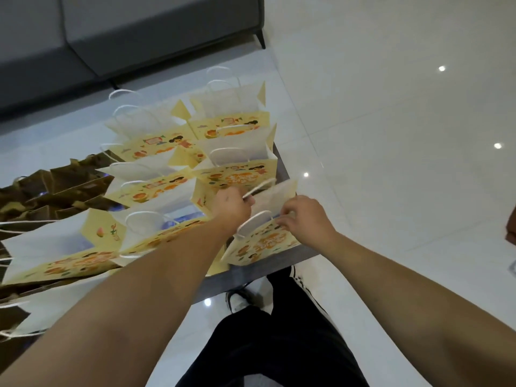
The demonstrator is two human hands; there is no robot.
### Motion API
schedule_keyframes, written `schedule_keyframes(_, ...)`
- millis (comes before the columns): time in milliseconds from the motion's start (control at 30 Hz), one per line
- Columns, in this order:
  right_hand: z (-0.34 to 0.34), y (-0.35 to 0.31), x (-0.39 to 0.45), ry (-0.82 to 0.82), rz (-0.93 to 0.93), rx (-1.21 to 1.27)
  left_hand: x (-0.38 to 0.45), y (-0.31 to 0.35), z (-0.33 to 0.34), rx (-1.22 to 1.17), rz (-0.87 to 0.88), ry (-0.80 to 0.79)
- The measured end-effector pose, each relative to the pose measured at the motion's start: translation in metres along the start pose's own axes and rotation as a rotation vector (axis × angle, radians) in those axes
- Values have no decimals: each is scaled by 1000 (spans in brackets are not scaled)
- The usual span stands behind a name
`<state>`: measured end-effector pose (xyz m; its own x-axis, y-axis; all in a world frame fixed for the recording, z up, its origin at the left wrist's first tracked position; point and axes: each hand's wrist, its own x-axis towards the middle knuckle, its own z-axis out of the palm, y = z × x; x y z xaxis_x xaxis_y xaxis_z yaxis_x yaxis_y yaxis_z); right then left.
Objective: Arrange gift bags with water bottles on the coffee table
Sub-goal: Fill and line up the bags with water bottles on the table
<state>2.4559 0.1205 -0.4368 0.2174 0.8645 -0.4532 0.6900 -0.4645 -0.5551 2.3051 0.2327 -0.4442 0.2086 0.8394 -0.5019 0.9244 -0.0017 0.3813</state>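
Several yellow-and-white paper gift bags with white cord handles stand in rows on the coffee table (282,166). The nearest bag (262,244) stands at the table's near right corner, its mouth held open. My left hand (231,206) pinches the far cord handle of this bag. My right hand (303,219) pinches the near rim by the other handle. A neighbouring bag (167,230) to the left shows a blue-tinted shape inside that could be a water bottle. The inside of the nearest bag is hidden.
Brown paper bags (55,191) crowd the table's left side. A grey sofa (139,29) stands beyond the table. Glossy white floor tiles (391,135) spread to the right. My legs in black trousers (279,339) stand at the table's near edge.
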Motion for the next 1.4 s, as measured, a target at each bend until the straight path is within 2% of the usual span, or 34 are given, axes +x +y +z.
schedule_keyframes(100, -9, -7, 2, 96, 31, -4, -5, 5, -5, 103, 95, -1)
schedule_keyframes(267, -19, -16, 10, 157, 23, -18, 2, 23, -27, 101, 149, 65)
schedule_keyframes(500, -28, -13, 21, 172, 47, 67, 10, 29, -53, -184, 206, 141)
schedule_keyframes(633, -51, -28, 51, 304, 76, 156, 14, 18, -73, -309, 325, 407)
schedule_keyframes(700, -62, -38, 75, 300, 133, 198, 19, 11, -82, -358, 300, 571)
schedule_keyframes(733, -66, -43, 86, 279, 169, 214, 23, 10, -88, -362, 259, 603)
schedule_keyframes(767, -71, -46, 97, 268, 195, 216, 27, 9, -92, -343, 215, 583)
schedule_keyframes(867, -80, -54, 133, 195, 248, 160, 48, 9, -100, -168, 102, 357)
schedule_keyframes(1000, -83, -64, 161, 28, 289, 108, 78, 7, -97, 43, 146, 169)
schedule_keyframes(1100, -80, -70, 175, 9, 304, 57, 97, 9, -91, 166, 156, 47)
schedule_keyframes(1167, -78, -75, 175, 13, 241, -53, 102, 14, -91, 353, 151, -15)
schedule_keyframes(1233, -76, -78, 173, 21, 178, -132, 102, 18, -91, 458, 116, -45)
schedule_keyframes(1400, -80, -76, 174, 94, 164, -159, 100, 27, -83, 456, 57, 6)
